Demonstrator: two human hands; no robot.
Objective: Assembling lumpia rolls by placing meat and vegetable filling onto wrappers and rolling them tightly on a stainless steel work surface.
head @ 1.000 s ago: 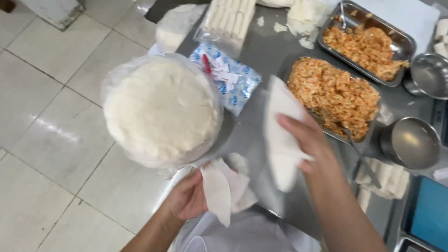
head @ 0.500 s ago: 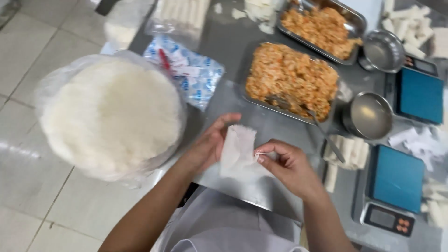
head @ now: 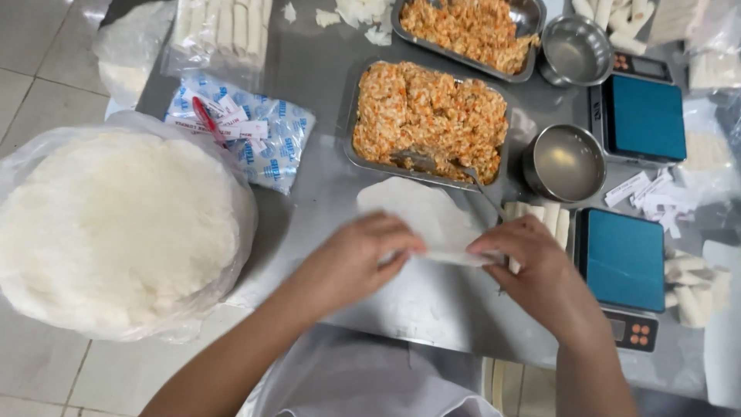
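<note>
Pinching the near edge of a thin white round wrapper sheet [head: 421, 215], both hands work over the grey steel desk [head: 432, 305]; the left hand [head: 356, 261] has its fingers curled closed over the sheet's lower left edge, and the right hand [head: 532, 266] grips the lower right edge between thumb and fingertips, where the sheet looks folded into a narrow strip (how many layers lie in the fold cannot be told). The sheet lies flat on the desk, just in front of a rectangular metal tray of orange-flecked rice filling [head: 428, 120], with a metal spoon [head: 432, 164] resting in the tray's near side; a second metal tray of the same filling [head: 471, 27] sits behind it. A small round steel bowl [head: 565, 162] stands right of the first tray; a blue-topped digital scale [head: 621, 262] lies just beside the right hand, and another blue-topped scale [head: 642, 116] stands farther back. Left of the hands, a large stack of white round wrappers in a clear plastic bag [head: 116, 228] overhangs the desk's edge; a blue-and-white printed packet [head: 247, 131] lies behind it.
</note>
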